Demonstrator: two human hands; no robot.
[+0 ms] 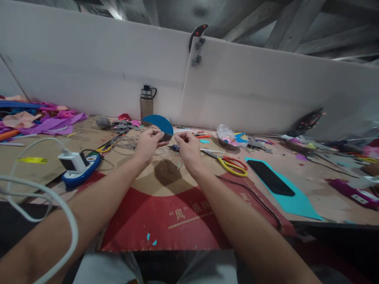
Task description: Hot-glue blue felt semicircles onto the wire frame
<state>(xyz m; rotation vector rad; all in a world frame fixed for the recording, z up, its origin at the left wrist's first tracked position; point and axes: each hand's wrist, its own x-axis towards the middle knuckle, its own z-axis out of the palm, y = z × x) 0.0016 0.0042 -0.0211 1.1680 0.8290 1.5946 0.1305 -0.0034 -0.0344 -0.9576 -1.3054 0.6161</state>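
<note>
A blue crescent-shaped piece, dark along its lower part, is pinched between the thumb and fingers of my left hand. Just to its right, my right hand is closed in a pinch beside the crescent's edge. Whatever those fingertips hold is too small to make out. Below both hands lies a red and tan cardboard sheet with printed characters, and the crescent's shadow falls on it. Scissors with yellow and red handles rest to the right of my right hand.
A grey bottle stands against the white partition. On the left are a blue power strip, a white cable crossing my left arm, and purple scraps. A black phone lies on turquoise sheet at right.
</note>
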